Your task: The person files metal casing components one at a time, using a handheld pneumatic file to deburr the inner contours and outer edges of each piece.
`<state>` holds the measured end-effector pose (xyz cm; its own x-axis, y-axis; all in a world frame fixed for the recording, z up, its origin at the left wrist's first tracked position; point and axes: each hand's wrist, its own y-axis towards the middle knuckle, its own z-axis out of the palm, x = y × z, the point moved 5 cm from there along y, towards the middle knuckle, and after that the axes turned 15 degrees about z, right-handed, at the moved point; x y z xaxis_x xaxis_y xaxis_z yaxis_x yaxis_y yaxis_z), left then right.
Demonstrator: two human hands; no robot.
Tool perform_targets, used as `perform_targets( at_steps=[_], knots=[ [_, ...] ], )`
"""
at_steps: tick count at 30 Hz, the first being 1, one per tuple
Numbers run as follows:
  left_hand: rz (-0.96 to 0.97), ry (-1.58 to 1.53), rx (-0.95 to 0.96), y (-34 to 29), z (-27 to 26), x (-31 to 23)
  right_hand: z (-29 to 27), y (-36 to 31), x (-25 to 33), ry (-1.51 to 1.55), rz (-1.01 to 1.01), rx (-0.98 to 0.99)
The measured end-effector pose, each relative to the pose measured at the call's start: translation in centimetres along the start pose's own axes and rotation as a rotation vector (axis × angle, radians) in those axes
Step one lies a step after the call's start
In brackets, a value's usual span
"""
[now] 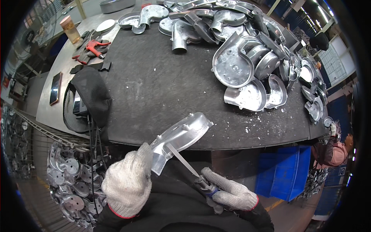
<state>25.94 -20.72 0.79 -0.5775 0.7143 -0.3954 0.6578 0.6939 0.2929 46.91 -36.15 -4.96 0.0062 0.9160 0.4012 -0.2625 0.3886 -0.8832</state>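
My left hand (129, 181), in a white knit glove, is closed on the neck end of a silvery cast-metal blower housing (185, 130). The housing is tilted up at the near edge of the bench, its rounded end over the dark mat. In my right hand (236, 194), also gloved, is a file tool (208, 188) with a dark and blue body. Its long flat file blade (183, 161) reaches up and left to the housing beside the neck. My left fingertips are mostly hidden behind the casting.
Similar castings (234, 62) are heaped at the back right of the black mat (154, 77), with metal crumbs nearby. At left lie a phone (56, 88), black mesh cap (91, 94) and red air gun (94, 48). Blue bins (278, 174) and a person (334, 150) are at right; castings (73, 185) fill a basket below left.
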Motion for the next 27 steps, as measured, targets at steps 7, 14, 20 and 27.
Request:
perform_targets(
  at_steps=[7,14,20,27],
  knots=[
    [0.008,-0.023,-0.019,-0.4,0.7,1.2,1.2,-0.3,1.4,-0.769,-0.531,-0.426],
    [0.167,0.047,-0.037,-1.5,0.8,1.9,1.4,3.3,-0.7,0.011,-0.029,0.257],
    [0.173,0.01,-0.062,-1.5,0.8,1.8,2.9,4.6,-2.0,0.387,-0.219,0.429],
    [0.185,-0.03,-0.129,-2.2,1.5,2.4,2.5,4.4,-1.2,0.158,-0.078,0.302]
  ],
)
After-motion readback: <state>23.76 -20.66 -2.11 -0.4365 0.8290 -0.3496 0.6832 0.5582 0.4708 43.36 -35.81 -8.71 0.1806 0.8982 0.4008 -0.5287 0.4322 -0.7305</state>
